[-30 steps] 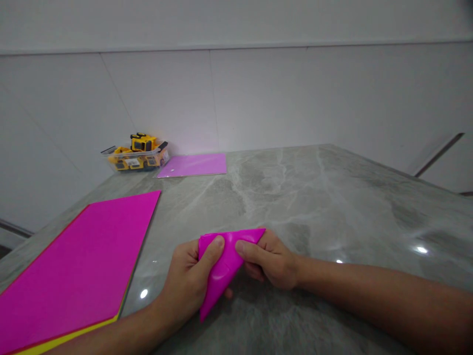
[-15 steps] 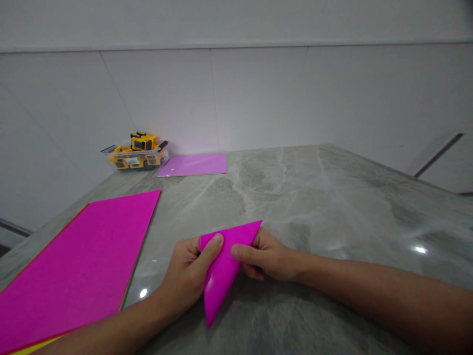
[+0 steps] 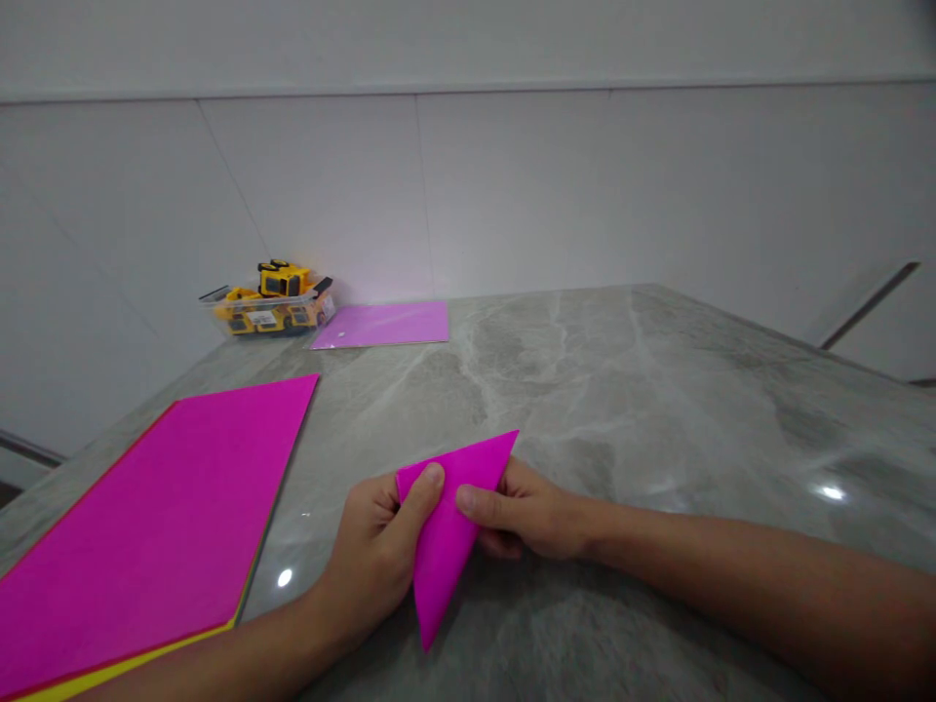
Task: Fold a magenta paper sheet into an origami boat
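A folded magenta paper [image 3: 448, 536], roughly triangular, is held between my two hands above the grey marbled table [image 3: 585, 390]. My left hand [image 3: 387, 526] pinches its left side, thumb flat on the front face and fingers behind. On the right edge, my right hand [image 3: 526, 507] grips the paper with its thumb pressed on the front and its fingers mostly hidden behind. One sharp corner points up and right, another points down toward me.
At the left lies a stack of large coloured sheets [image 3: 168, 517], magenta on top with red and yellow edges below. A clear plastic box [image 3: 274, 317] of yellow toy trucks [image 3: 284, 281] stands at the back left, beside a lilac paper pack [image 3: 395, 324] near the white wall [image 3: 526, 195].
The paper's lower tip has shifted slightly right, and its lower part looks narrower. Both hands keep their grip almost in place.
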A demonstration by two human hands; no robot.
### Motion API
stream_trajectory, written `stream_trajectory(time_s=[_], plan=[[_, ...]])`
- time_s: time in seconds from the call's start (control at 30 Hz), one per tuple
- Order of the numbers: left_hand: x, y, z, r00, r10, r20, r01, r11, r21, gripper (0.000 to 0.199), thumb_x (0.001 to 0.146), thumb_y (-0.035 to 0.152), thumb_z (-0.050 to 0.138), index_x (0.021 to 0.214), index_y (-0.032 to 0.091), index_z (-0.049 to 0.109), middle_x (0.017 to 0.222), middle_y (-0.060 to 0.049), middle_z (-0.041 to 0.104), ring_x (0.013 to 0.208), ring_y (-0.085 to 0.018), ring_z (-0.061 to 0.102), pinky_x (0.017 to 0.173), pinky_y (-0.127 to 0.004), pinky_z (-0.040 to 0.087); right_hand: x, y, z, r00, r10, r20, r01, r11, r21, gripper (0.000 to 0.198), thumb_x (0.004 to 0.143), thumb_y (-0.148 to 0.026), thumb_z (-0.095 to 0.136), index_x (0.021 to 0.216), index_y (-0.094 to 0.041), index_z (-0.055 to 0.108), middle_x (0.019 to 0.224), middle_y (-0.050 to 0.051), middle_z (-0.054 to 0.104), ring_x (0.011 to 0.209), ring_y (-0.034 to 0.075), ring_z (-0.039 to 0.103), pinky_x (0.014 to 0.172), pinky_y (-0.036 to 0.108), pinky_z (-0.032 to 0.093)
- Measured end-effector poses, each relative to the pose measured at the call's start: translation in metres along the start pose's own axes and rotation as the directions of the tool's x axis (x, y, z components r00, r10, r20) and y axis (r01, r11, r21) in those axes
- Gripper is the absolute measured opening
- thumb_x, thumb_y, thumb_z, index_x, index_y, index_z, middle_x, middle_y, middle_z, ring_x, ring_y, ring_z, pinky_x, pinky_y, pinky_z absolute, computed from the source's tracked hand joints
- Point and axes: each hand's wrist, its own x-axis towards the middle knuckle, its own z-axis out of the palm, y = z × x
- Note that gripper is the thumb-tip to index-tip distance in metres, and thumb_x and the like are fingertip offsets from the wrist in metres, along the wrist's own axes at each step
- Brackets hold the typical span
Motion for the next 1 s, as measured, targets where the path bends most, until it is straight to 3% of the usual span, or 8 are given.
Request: stream_trajectory(time_s=[0.13, 0.33, 0.43, 0.5, 0.6, 0.7, 0.9, 1.0], plan=[[0.0, 0.003, 0.002, 1.0, 0.02, -0.005, -0.02, 1.0, 0.007, 0.053, 0.09, 0.052, 0.051, 0.052, 0.016, 0.061, 0.042, 0.0, 0.053, 0.04, -0.008, 0.04, 0.038, -0.018, 0.029, 0.0, -0.003, 0.002, 0.998, 0.007, 0.06, -0.005, 0.999, -0.038, 0.055, 0.084, -0.065, 0.052, 0.056, -0.018, 0.043, 0.043, -0.008, 0.038, 0.037, 0.004, 0.033, 0.035, 0.017, 0.023], [0.001, 0.006, 0.007, 0.999, -0.049, 0.024, 0.051, 0.993, -0.105, 0.05, 0.088, 0.054, 0.052, 0.06, 0.016, 0.067, 0.05, -0.004, 0.064, 0.042, -0.012, 0.05, 0.043, -0.021, 0.04, -0.001, -0.001, 0.001, 0.999, -0.034, 0.038, 0.033, 0.999, 0.01, 0.054, 0.09, -0.057, 0.049, 0.054, -0.018, 0.042, 0.042, -0.008, 0.038, 0.033, 0.004, 0.033, 0.033, 0.017, 0.026], [0.0, 0.004, 0.006, 1.0, -0.007, -0.03, 0.006, 0.999, -0.043, 0.048, 0.091, 0.049, 0.051, 0.059, 0.016, 0.065, 0.048, -0.002, 0.061, 0.041, -0.01, 0.047, 0.041, -0.02, 0.036, 0.0, 0.002, 0.002, 1.0, -0.015, 0.027, 0.014, 1.0, 0.014, 0.053, 0.088, -0.059, 0.051, 0.056, -0.018, 0.044, 0.043, -0.007, 0.039, 0.034, 0.004, 0.034, 0.033, 0.017, 0.026], [-0.001, 0.002, 0.005, 0.995, 0.08, -0.064, -0.076, 0.995, 0.064, 0.047, 0.093, 0.042, 0.05, 0.057, 0.016, 0.063, 0.046, 0.0, 0.056, 0.04, -0.009, 0.043, 0.039, -0.018, 0.032, 0.0, 0.003, 0.002, 0.999, -0.014, -0.03, 0.014, 1.0, 0.014, 0.051, 0.085, -0.061, 0.054, 0.06, -0.018, 0.046, 0.046, -0.007, 0.04, 0.037, 0.005, 0.035, 0.034, 0.017, 0.026], [-0.003, 0.0, 0.004, 0.971, 0.214, -0.106, -0.19, 0.961, 0.199, 0.042, 0.092, 0.034, 0.052, 0.054, 0.017, 0.058, 0.045, 0.003, 0.049, 0.041, -0.007, 0.037, 0.039, -0.017, 0.029, 0.001, 0.003, 0.0, 0.971, -0.078, -0.225, 0.072, 0.997, -0.035, 0.053, 0.084, -0.064, 0.053, 0.06, -0.018, 0.046, 0.047, -0.007, 0.038, 0.039, 0.005, 0.033, 0.035, 0.018, 0.024], [-0.003, 0.0, 0.004, 0.953, 0.267, -0.143, -0.236, 0.95, 0.207, 0.041, 0.091, 0.032, 0.055, 0.052, 0.017, 0.053, 0.046, 0.004, 0.047, 0.042, -0.007, 0.035, 0.038, -0.017, 0.027, 0.001, -0.001, -0.005, 0.936, -0.129, -0.328, 0.089, 0.987, -0.132, 0.06, 0.085, -0.067, 0.047, 0.053, -0.017, 0.046, 0.042, -0.005, 0.037, 0.038, 0.006, 0.033, 0.037, 0.02, 0.024], [-0.001, 0.0, 0.004, 0.98, 0.16, -0.115, -0.151, 0.985, 0.078, 0.042, 0.091, 0.036, 0.054, 0.055, 0.016, 0.059, 0.045, 0.003, 0.05, 0.04, -0.007, 0.037, 0.037, -0.017, 0.026, 0.002, -0.001, -0.009, 0.954, -0.097, -0.284, 0.071, 0.992, -0.101, 0.062, 0.085, -0.069, 0.046, 0.052, -0.016, 0.049, 0.042, -0.004, 0.043, 0.037, 0.007, 0.039, 0.038, 0.02, 0.027], [-0.002, 0.001, 0.004, 0.986, 0.134, -0.099, -0.13, 0.99, 0.048, 0.044, 0.091, 0.038, 0.053, 0.054, 0.016, 0.062, 0.043, 0.003, 0.051, 0.039, -0.007, 0.037, 0.037, -0.017, 0.026, 0.003, 0.004, -0.006, 0.983, -0.069, -0.17, 0.059, 0.996, -0.063, 0.06, 0.084, -0.068, 0.05, 0.053, -0.017, 0.047, 0.043, -0.005, 0.043, 0.036, 0.006, 0.037, 0.037, 0.019, 0.026]])
